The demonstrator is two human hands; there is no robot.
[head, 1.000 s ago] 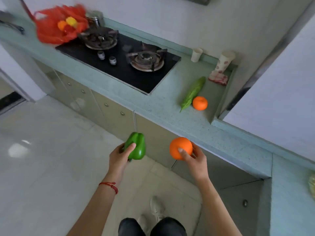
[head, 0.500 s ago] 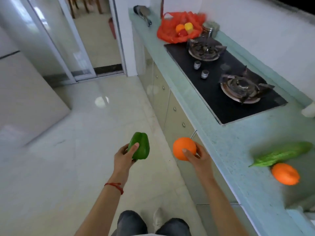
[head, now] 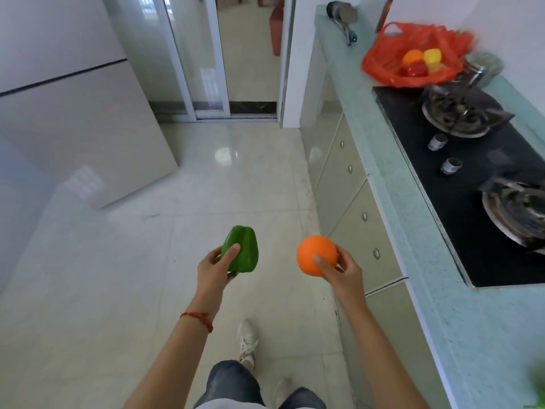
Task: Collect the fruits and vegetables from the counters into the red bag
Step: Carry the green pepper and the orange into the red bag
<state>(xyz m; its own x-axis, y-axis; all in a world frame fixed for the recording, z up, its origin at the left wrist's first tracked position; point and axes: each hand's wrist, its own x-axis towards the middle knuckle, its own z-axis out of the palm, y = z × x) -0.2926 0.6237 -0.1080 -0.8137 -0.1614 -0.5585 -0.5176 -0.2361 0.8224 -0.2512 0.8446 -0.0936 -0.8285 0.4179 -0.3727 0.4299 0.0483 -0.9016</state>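
Observation:
My left hand [head: 213,270] grips a green bell pepper [head: 241,251] out in front of me over the floor. My right hand [head: 342,271] holds an orange [head: 315,253] at the same height, just left of the cabinet fronts. The red bag [head: 413,56] lies open on the counter at the far right, beyond the stove, with an orange, a yellow and a red piece of produce showing inside. A sliver of green vegetable [head: 538,385] shows at the bottom right edge.
A teal counter [head: 392,184] runs along the right with a black gas stove [head: 483,184] set in it. A steel pot [head: 483,67] stands beside the bag and a ladle [head: 343,20] lies at the counter's far end. A sliding glass door [head: 206,54] is ahead; the tiled floor stretches left.
My view has swung left along the counter. The bag now sits at the upper right, nearer, and the cucumber and second orange have left the frame. Both hands keep their hold.

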